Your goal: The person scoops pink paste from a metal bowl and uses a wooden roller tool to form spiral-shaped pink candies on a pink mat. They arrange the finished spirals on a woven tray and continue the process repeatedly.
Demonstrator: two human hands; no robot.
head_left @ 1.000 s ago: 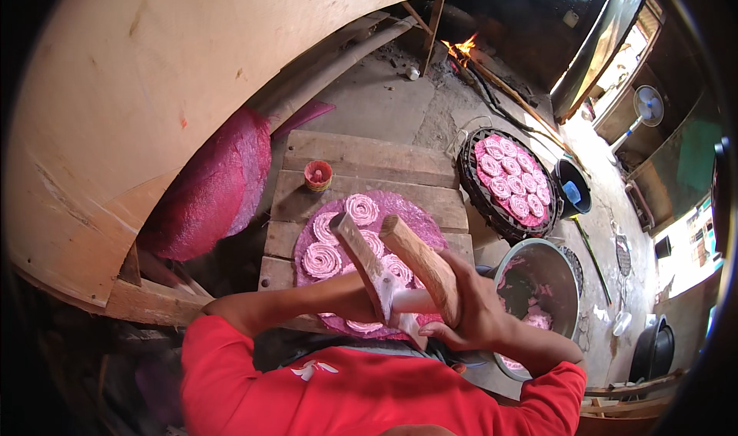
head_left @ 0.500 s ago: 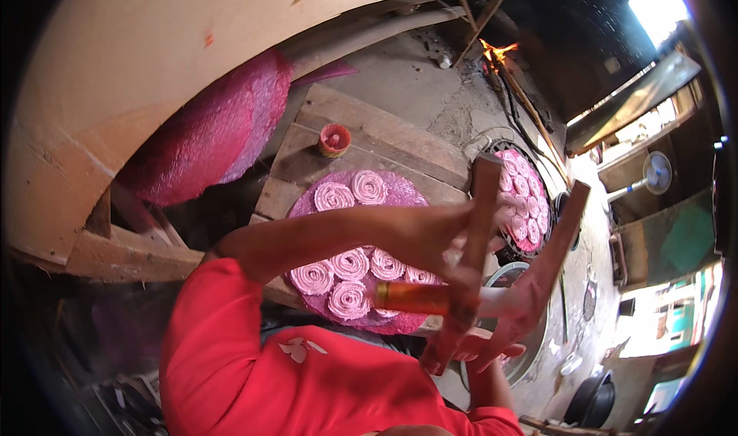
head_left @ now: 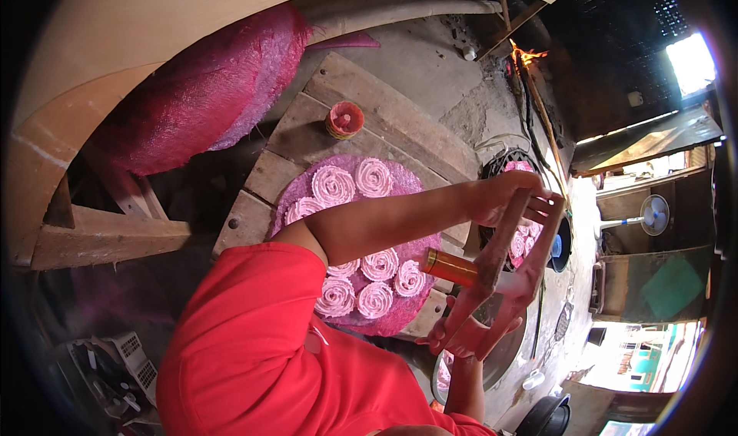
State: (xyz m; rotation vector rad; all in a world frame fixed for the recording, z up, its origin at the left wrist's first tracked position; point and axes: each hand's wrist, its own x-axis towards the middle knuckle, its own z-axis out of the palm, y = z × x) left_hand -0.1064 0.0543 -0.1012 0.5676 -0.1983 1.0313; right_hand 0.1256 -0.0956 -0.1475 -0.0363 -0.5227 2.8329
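Both my hands hold a wooden two-handled press (head_left: 486, 271) with an orange-brown cylinder through it. My left hand (head_left: 507, 194) is wrapped round the far ends of the handles. My right hand (head_left: 465, 338) grips the near ends. To the left lies a round pink-purple mat (head_left: 415, 305), bearing several pink noodle swirls (head_left: 335, 185); my left forearm hides part of it. Beyond the press, more pink swirls (head_left: 519, 248) sit on a round dark vessel, partly covered by my hand and the handles.
The mat rests on a low plank table (head_left: 384, 106) with a small red cup (head_left: 344, 119). A stack of pink mats (head_left: 207, 90) leans at left. A basin (head_left: 503, 351) stands below my right hand. A wood fire (head_left: 526, 56) burns at the far right; a black pot (head_left: 544, 414) is near right.
The press has moved right, and its two handles are closer together at their far ends. My left hand has shifted right and away from me, onto those ends. The view has also turned.
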